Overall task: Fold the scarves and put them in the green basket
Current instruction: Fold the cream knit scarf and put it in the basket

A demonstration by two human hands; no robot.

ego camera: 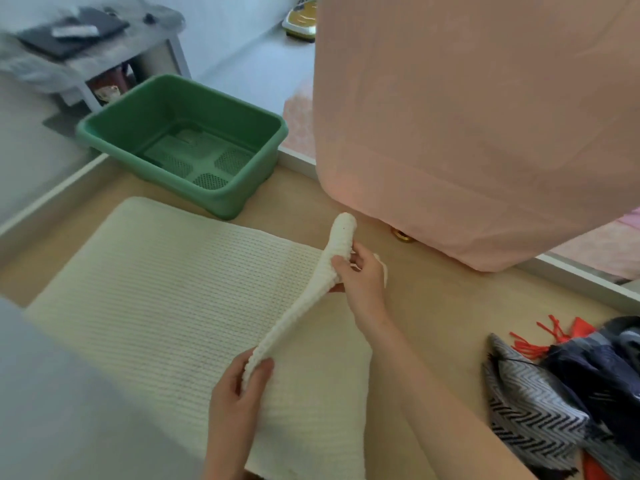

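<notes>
A big grey blur (52, 393) fills the near left corner. I cannot tell what it is. The left hand (239, 386) pinches the near end of a raised fold in the white scarf (156, 289), with its thumb and fingers curled on it. The right hand (362, 275) grips the far end of the same fold, fingers wrapped round it. The rest of the scarf lies flat on the tan table (433, 306). At the right, a pile of scarves (554, 403) is cut off by the edge. One has black and white zigzags and one has red tassels. Farther back, the green basket (138, 116) sits on the table, just past the white scarf. A pink cloth (467, 116) hangs down and hides everything behind it. A small gold thing (401, 234) peeks out under it. Far away, a grey side table (114, 60) holds dark flat things, too blurry to make out.
</notes>
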